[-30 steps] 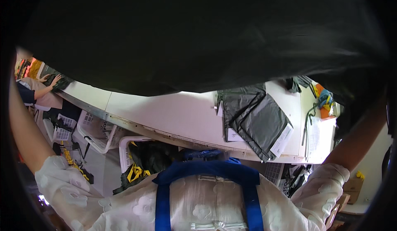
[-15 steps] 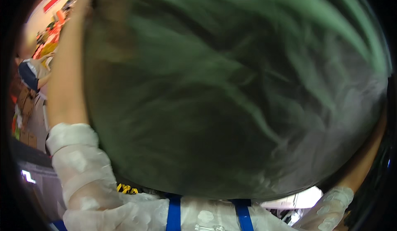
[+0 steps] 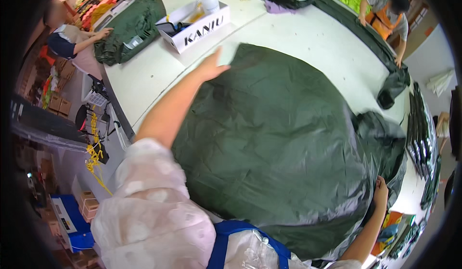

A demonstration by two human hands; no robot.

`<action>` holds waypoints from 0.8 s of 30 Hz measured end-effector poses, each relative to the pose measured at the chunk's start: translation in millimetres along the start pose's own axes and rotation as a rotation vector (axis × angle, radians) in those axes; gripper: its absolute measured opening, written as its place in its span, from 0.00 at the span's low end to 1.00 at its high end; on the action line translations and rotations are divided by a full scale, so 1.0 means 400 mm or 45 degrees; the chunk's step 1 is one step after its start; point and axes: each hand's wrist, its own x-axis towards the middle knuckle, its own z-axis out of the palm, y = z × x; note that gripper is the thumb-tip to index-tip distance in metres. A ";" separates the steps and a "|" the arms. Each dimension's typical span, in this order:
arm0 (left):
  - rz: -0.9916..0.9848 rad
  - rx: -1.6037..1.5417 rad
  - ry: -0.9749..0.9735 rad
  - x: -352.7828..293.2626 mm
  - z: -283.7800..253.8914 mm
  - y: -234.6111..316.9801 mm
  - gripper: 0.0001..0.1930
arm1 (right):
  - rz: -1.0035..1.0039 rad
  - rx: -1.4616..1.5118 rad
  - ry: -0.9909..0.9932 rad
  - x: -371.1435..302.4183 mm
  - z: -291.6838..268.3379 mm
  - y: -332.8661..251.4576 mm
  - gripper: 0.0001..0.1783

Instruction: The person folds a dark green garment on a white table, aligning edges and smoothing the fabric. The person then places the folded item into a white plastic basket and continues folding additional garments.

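Observation:
A large sheet of dark green, slightly shiny fabric (image 3: pixel 269 139) is spread over the white table in front of me, wrinkled, with a rounded outline. My left hand (image 3: pixel 211 67) is at its far left corner, fingers stretched out and thumb apart, just beside the fabric's edge. At the near right, my right hand (image 3: pixel 381 192) has its fingers closed on the fabric's edge. Beyond that hand, a bunched part of the same dark green material (image 3: pixel 382 139) lies in folds.
A white box (image 3: pixel 197 33) holding a white bottle (image 3: pixel 210 3) stands on the table (image 3: pixel 144 88). At the left, a person handles a dark green bundle (image 3: pixel 132 30); another, in an orange apron (image 3: pixel 380 26), handles a long dark strip of fabric. Flat black packages (image 3: pixel 417 129) lie at right.
The fabric was raised before me, hiding most of the view, and now lies on the table. Both arms have come down; my left hand has come away from the fabric.

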 end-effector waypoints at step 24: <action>-0.435 -1.741 -0.310 -0.756 -0.069 -0.077 0.40 | 0.530 2.608 -0.031 -0.964 0.443 0.263 0.14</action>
